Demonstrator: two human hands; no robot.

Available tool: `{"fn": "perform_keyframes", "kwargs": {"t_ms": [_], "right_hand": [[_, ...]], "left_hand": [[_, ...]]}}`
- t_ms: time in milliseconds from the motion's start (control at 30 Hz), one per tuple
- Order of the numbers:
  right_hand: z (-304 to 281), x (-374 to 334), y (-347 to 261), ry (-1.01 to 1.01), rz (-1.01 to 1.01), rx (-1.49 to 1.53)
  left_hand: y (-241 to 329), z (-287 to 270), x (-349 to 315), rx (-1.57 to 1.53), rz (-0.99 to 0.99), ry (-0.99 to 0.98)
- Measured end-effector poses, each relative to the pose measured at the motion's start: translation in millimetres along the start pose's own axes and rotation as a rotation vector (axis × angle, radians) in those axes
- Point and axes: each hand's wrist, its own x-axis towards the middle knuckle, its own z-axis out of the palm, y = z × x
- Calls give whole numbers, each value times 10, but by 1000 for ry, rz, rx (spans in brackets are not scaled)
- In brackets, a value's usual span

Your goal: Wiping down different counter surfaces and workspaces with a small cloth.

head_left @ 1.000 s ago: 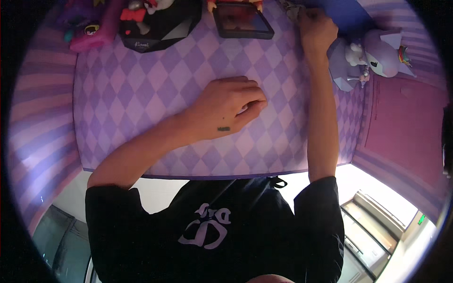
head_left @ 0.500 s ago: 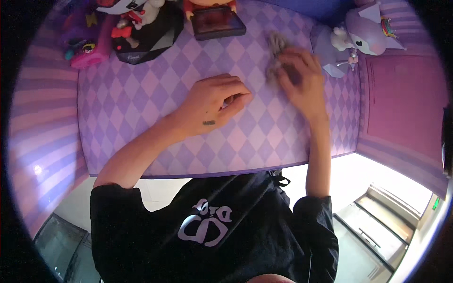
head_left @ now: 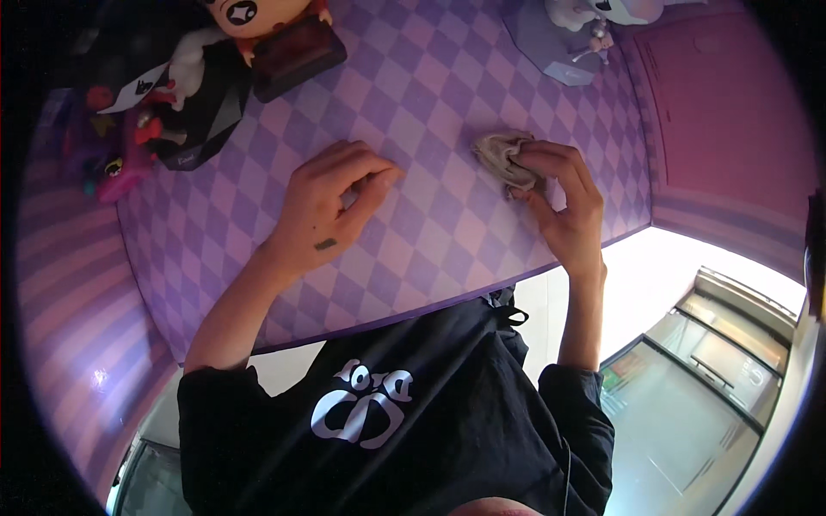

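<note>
My right hand [head_left: 570,202] grips a crumpled grey-beige cloth [head_left: 506,158] between thumb and fingers, on the right part of a table [head_left: 413,241] patterned in purple and pink diamonds. Part of the cloth hangs out past the fingertips. To the left, my left hand [head_left: 331,202] rests on the same tabletop with curled fingers and the thumb against the forefinger. Nothing shows in it, and a small dark mark is on its back.
Along the far left stand a pink-purple toy [head_left: 129,168], a figure on a black faceted base [head_left: 202,116] and an orange figure with a dark tray [head_left: 301,56]. A figure on a lavender base [head_left: 551,52] stands far right. Striped and pink walls [head_left: 727,112] border both sides.
My right hand has drawn the cloth nearer to me. The view has turned and shifted, so the figures and my left hand appear elsewhere in the picture; the left hand keeps its curled shape.
</note>
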Motion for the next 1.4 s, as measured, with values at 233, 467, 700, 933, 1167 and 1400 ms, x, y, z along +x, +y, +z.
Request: {"fn": "perform_keyframes", "kwargs": {"t_ms": [233, 467, 700, 933, 1167, 1400], "right_hand": [[217, 722, -114, -20, -27, -97], [711, 2048, 155, 21, -86, -230], [1076, 2687, 217, 58, 79, -626], [1149, 2492, 292, 92, -21, -665], [719, 1392, 29, 92, -272, -440], [38, -97, 64, 22, 9, -126]], "left_hand": [[-101, 63, -41, 1, 68, 50], [-93, 7, -27, 16, 78, 39], [-170, 75, -44, 67, 162, 118], [-121, 14, -13, 58, 108, 16], [-103, 52, -67, 9, 49, 14], [-42, -17, -54, -13, -2, -14]]}}
